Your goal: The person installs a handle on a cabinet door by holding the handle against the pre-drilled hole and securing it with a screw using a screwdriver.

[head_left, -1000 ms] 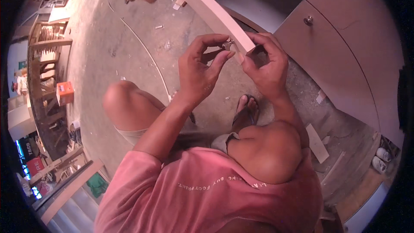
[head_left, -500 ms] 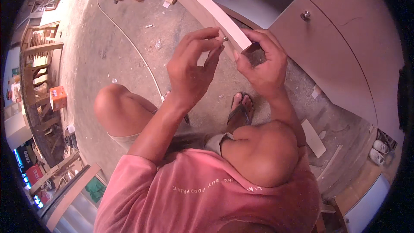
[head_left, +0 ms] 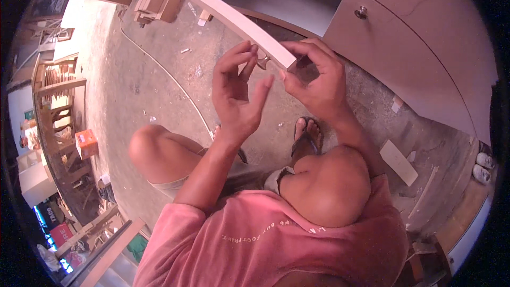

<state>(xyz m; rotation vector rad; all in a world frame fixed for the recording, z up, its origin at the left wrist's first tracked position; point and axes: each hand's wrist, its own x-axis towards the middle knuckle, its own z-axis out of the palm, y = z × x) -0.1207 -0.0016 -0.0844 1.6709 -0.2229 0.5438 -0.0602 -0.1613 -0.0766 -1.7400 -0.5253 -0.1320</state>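
A pale wooden panel (head_left: 228,17), seen mostly along its narrow edge, slants from the upper left down to my hands. A small metal knob (head_left: 263,63) stands out from its left face, close to the lower end. Beside the knob my left hand (head_left: 236,93) is open, the thumb spread away from the fingers. Its fingertips are right by the knob; whether they touch it I cannot tell. My right hand (head_left: 321,77) grips the panel's lower end, thumb on the knob side and fingers around the far side, where they are partly hidden.
At the right is a large cabinet front (head_left: 404,48) with its own metal knob (head_left: 360,12). A pale hose (head_left: 164,69) crosses the concrete floor. Stacked boards (head_left: 158,1) lie at the back, an orange box (head_left: 86,144) at the left, a pale offcut (head_left: 398,162) at lower right.
My left hand's thumb has come away from the knob and its fingers have spread, so more of the knob shows. My right hand keeps its grip on the panel. The whole view has shifted slightly.
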